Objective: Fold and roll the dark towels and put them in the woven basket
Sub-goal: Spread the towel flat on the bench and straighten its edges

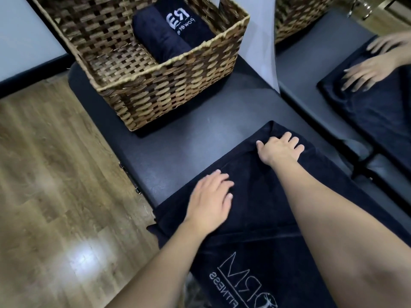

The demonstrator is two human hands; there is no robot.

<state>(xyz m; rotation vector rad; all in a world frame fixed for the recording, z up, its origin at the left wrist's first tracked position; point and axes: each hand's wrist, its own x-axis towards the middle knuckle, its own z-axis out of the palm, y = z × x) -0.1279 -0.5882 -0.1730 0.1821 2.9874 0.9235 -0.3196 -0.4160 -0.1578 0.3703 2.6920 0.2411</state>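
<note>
Running along the left is one wooden floor [55, 174]. One woven basket [155, 90] stands on the dark worktop [178, 147], with two rolled towels [162, 41] inside, one bearing white lettering. Nearer, one dark towel [266, 230] lies spread on the worktop, its near edge hanging over. Two hands rest on it: the left hand [209, 203] lies flat, fingers straight, while the right hand [280, 150] has its grip curled onto the far folded corner. One mirror [333, 90] on the right repeats both hands.
</note>
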